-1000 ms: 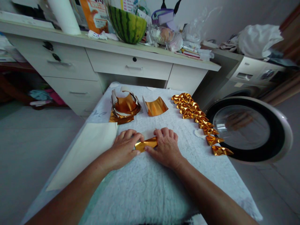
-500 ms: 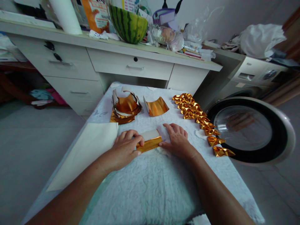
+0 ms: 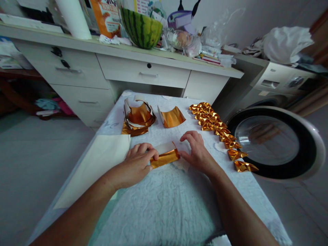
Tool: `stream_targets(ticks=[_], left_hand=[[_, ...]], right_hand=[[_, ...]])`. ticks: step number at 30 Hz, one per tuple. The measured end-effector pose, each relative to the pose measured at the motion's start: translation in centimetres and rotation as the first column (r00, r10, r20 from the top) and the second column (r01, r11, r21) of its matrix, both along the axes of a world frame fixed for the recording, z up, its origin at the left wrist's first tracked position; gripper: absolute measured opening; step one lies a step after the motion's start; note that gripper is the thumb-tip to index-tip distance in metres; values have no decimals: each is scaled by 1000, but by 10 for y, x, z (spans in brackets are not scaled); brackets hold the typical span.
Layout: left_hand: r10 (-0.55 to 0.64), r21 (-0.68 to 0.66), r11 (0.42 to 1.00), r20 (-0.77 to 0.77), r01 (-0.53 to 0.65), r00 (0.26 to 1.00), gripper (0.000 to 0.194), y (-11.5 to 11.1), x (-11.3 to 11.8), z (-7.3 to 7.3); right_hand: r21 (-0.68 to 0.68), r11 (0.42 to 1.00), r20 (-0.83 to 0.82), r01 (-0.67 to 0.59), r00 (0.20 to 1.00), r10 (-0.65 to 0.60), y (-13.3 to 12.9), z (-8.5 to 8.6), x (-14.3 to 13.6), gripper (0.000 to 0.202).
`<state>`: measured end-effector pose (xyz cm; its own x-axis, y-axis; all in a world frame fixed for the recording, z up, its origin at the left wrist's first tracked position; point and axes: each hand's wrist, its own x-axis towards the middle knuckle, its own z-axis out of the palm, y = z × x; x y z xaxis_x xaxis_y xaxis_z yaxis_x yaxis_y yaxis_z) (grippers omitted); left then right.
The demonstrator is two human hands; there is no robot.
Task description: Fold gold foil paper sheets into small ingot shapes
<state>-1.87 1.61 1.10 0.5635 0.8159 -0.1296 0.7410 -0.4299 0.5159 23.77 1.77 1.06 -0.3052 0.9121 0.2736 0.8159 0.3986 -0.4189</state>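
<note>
A gold foil paper (image 3: 165,159) with a white inner side lies partly folded on the cloth-covered table (image 3: 164,205). My left hand (image 3: 139,162) grips its left end between thumb and fingers. At the right end is my right hand (image 3: 196,150), thumb by the foil's corner, its fingers apart and curved above the cloth. Behind them stand a curled stack of gold paper (image 3: 138,116) and a single curved gold sheet (image 3: 172,117). Several folded gold pieces (image 3: 217,124) run in a line down the right side.
A cream sheet (image 3: 94,167) lies at the table's left. Beyond the table, a counter (image 3: 174,60) with drawers holds a watermelon half (image 3: 140,28) and plastic bags. An open washing machine door (image 3: 271,141) stands close at the right.
My right hand has lifted slightly off the cloth and its fingers have curled more. The foil's right end now shows a small folded corner. My left hand has kept its grip.
</note>
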Motion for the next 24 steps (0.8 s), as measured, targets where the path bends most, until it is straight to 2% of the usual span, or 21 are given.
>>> stream_targets(ticks=[3, 5, 12, 20, 24], left_hand=[[-6, -2, 1000, -16, 6, 1000, 30, -1, 1, 2], [6, 11, 1000, -17, -6, 1000, 25, -2, 3, 3], [79, 141, 986, 46, -84, 996, 27, -4, 11, -5], [-19, 244, 970, 103, -7, 995, 17, -5, 18, -4], [-30, 284, 959, 126, -7, 992, 15, -3, 18, -7]], right_hand=[[-49, 982, 4, -180, 984, 181, -4, 2, -8, 19], [-95, 973, 29, -211, 976, 215, -6, 1, -13, 19], [-142, 959, 49, -246, 966, 255, -8, 3, -16, 29], [-89, 968, 60, -234, 969, 240, -8, 0, -19, 25], [-71, 968, 44, -239, 969, 242, -7, 1, -18, 20]])
